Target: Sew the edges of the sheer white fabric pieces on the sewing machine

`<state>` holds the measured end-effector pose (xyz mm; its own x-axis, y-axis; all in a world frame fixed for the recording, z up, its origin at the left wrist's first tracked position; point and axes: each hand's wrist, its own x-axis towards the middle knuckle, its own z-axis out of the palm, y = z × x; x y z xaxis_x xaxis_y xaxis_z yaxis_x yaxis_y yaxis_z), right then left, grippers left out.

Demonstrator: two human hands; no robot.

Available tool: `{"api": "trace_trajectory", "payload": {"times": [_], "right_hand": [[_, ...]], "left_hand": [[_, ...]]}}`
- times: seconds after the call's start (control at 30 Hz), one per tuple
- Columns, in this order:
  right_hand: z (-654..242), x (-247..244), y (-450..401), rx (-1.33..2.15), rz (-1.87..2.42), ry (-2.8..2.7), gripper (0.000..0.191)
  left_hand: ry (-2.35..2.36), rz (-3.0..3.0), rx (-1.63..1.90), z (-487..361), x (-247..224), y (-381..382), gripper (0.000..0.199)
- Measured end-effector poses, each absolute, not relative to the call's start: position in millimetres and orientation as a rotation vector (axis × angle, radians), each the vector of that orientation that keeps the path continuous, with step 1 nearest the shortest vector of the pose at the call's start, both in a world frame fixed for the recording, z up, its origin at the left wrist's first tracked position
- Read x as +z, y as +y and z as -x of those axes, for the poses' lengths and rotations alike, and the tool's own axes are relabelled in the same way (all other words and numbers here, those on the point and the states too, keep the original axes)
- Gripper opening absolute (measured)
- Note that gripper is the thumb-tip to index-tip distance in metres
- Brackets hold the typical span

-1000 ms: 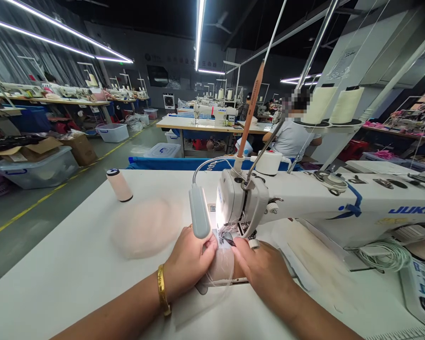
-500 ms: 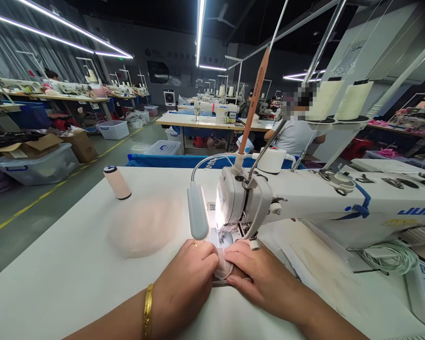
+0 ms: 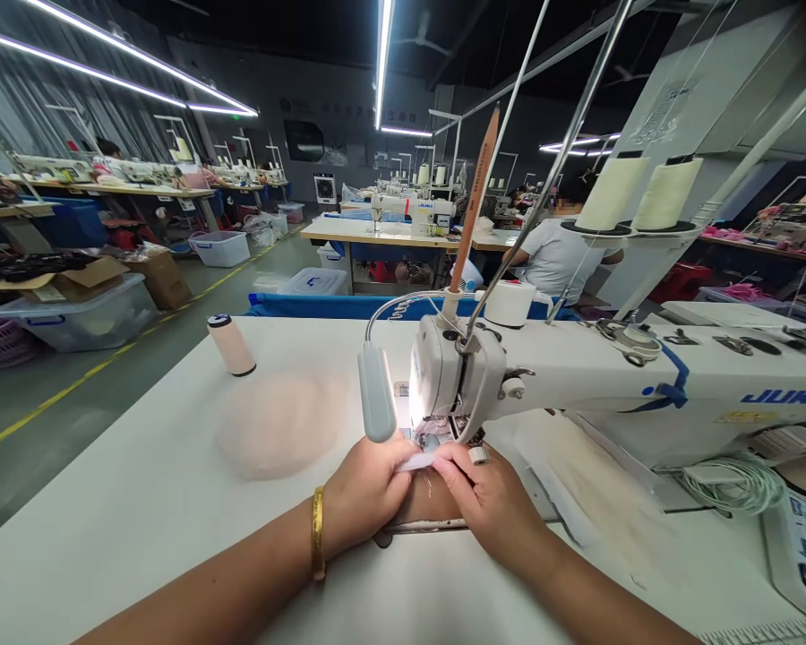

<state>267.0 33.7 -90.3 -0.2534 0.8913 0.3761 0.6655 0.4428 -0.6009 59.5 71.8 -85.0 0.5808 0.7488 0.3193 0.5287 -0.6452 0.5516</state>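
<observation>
A narrow strip of pale fabric [image 3: 417,461] is stretched between my hands, just in front of the needle area of a white sewing machine [image 3: 436,372]. Its left end is pinched between the thumb and fingers of my left hand [image 3: 369,484], which has a gold bracelet at the wrist. My right hand [image 3: 493,493] grips the other end, thumb against fingers. Loose threads hang below the strip. A small grey lamp [image 3: 377,394] shines beside the machine head. Sheer beige fabric [image 3: 282,425] lies in a loose heap on the white table [image 3: 141,466].
A pink thread spool [image 3: 232,346] stands at the table's back left. Pale fabric pieces [image 3: 591,484] lie under the machine arm. Coiled green cord [image 3: 735,488] is at the right. Beyond are cream thread cones [image 3: 666,193] and a seated person in a light shirt [image 3: 561,255].
Both hands have shifted, and the pale fabric between them, earlier bunched and hanging down, is now drawn out sideways. The brown surface below it shows more. The view has shifted slightly.
</observation>
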Motion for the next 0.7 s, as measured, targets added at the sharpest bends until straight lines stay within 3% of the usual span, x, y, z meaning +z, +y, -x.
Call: {"api": "trace_trajectory", "payload": {"times": [0.33, 0.7], "right_hand": [[-279.8, -81.8, 27.1, 0.276, 1.116, -2.502, 0.024], [-281.2, -80.2, 21.6, 0.242, 1.084, -2.47, 0.032]], "left_hand": [[0.85, -2.743, 0.857, -51.4, -80.6, 55.1, 0.028], [0.823, -2.848, 0.769, -48.5, -78.5, 44.6, 0.027]]}}
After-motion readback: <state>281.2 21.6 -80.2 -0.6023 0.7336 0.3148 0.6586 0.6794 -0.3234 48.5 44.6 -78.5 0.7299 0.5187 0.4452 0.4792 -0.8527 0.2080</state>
